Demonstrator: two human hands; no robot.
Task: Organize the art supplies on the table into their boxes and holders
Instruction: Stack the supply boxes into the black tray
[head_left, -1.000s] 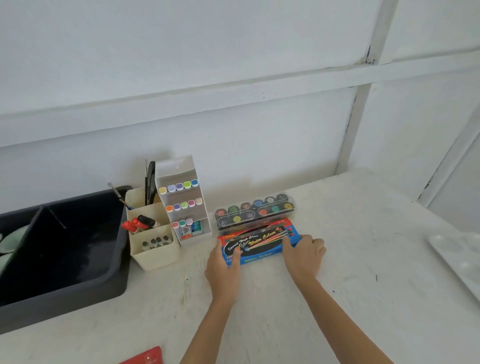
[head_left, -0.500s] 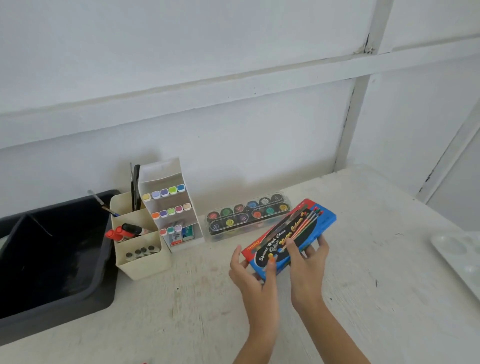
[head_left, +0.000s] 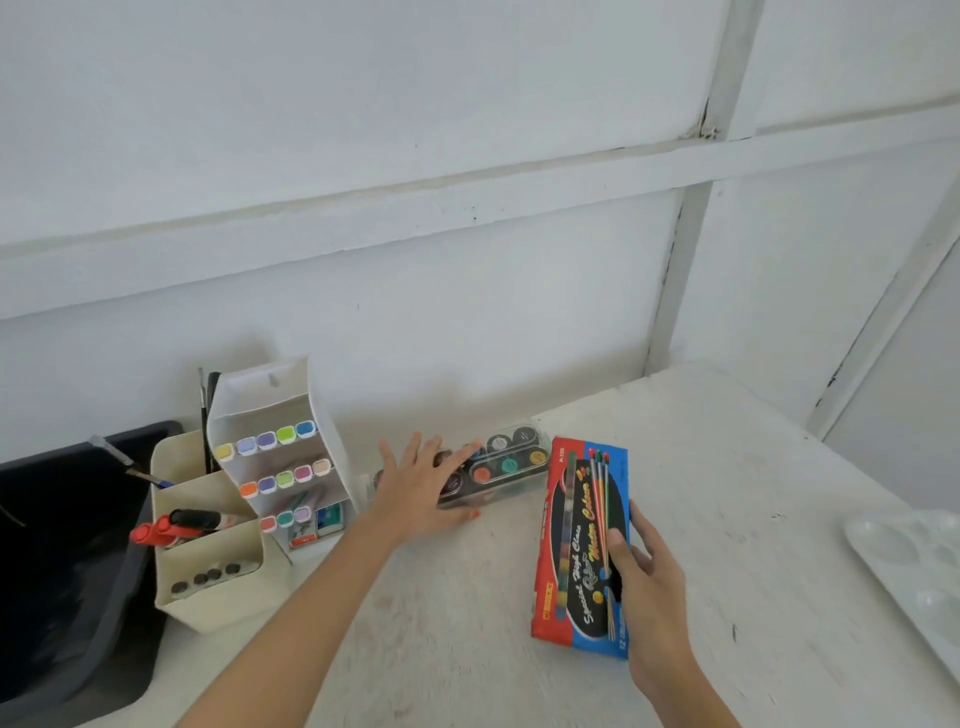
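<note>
One watercolour box (head_left: 576, 545), one paint case (head_left: 511, 460), two holders (head_left: 208, 587) (head_left: 270, 400).

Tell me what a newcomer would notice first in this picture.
The red-and-blue watercolour box stands out most, right of centre, with the right hand holding its near right edge. Just left of it, the left hand is spread flat over a clear case of paint pots near the wall. Further left stands a white marker rack with rows of pastel-capped markers.

Bright, soft, even light; faint shadow behind the marker rack (head_left: 275, 441). Left hand (head_left: 421, 483) slightly motion-blurred. Frame edges bend.
</note>
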